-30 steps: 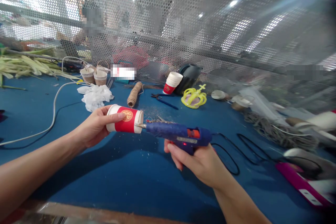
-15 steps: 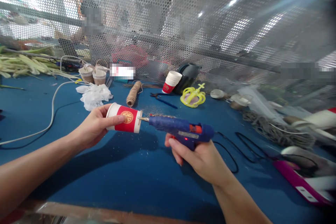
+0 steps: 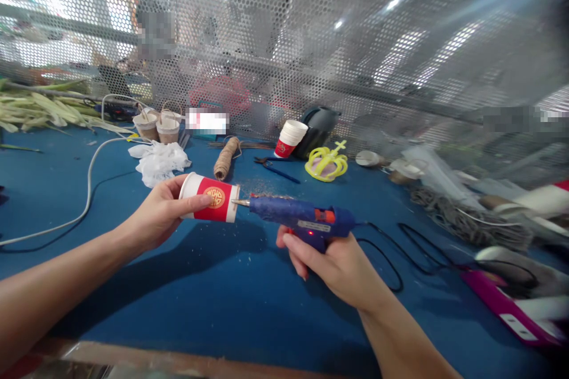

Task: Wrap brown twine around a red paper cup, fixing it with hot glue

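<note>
The only view is worn on the person's head, facing forward and down across a flat blue surface (image 3: 249, 314) from its near edge. Both bare forearms enter from below, close to the lens. A grey perforated metal screen (image 3: 267, 29) fills the upper part, beyond the surface. With a single camera, no second view shares the scene.

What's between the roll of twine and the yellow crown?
In the head view, blue-handled pliers lie between the twine and crown, with stacked cups just behind the pliers.
</note>
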Demonstrator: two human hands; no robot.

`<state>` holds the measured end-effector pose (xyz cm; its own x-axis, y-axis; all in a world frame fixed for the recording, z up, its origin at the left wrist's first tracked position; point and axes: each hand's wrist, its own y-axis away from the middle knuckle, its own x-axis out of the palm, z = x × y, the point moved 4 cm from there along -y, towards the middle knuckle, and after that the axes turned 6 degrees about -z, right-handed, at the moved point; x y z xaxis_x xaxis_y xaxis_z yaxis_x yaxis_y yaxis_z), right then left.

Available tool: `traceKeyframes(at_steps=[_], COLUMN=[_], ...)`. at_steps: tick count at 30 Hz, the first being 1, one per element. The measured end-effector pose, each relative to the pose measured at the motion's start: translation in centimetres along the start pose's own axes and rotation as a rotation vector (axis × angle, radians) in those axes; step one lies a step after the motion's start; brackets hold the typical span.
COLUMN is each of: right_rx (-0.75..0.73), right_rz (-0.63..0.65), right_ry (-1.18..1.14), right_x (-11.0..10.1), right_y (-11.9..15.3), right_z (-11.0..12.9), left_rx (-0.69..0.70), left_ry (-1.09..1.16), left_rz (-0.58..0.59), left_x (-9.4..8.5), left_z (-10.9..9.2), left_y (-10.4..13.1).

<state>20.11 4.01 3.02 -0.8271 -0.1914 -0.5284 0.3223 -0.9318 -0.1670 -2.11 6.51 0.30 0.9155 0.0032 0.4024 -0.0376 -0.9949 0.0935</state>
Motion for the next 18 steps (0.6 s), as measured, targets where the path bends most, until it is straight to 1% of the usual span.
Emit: traceKeyframes(at_steps=[5,8,9,11,14,16,18], right_rx=[0.061,0.073,0.075,0.09,0.16,0.216,0.254], right_rz=[0.116,0.106,0.074,-0.043,-0.23,-0.307,-0.359], right_ry=[-0.057,-0.195,-0.246,-0.33,-0.4,-0.388,-0.29], right_x=[0.1,-0.2,-0.5,-1.3,-3.0,-4.0,-5.0], right_y=[0.0,-0.2,-0.4,-0.9,-2.0,-3.2,-4.4], right_z=[0.0,0.2,0.2,-0.1,-1.4,-2.6,-4.1], left_rx=[-0.003,-0.007,-0.016,-0.034,-0.063,-0.081,-0.088], left_ry=[0.036,0.087,0.101,0.116,0.097,0.063,0.033], left_rz=[0.011,-0.012,-0.025,-0.048,-0.014,0.028,0.055], left_x=[-0.1,-0.2,-0.3,-0.3,-0.1,0.1,0.3], left_z=[0.0,0.1,0.1,0.2,0.4,0.6,0.7], left_y=[-0.2,-0.4,-0.4,-0.5,-0.4,-0.3,-0.2])
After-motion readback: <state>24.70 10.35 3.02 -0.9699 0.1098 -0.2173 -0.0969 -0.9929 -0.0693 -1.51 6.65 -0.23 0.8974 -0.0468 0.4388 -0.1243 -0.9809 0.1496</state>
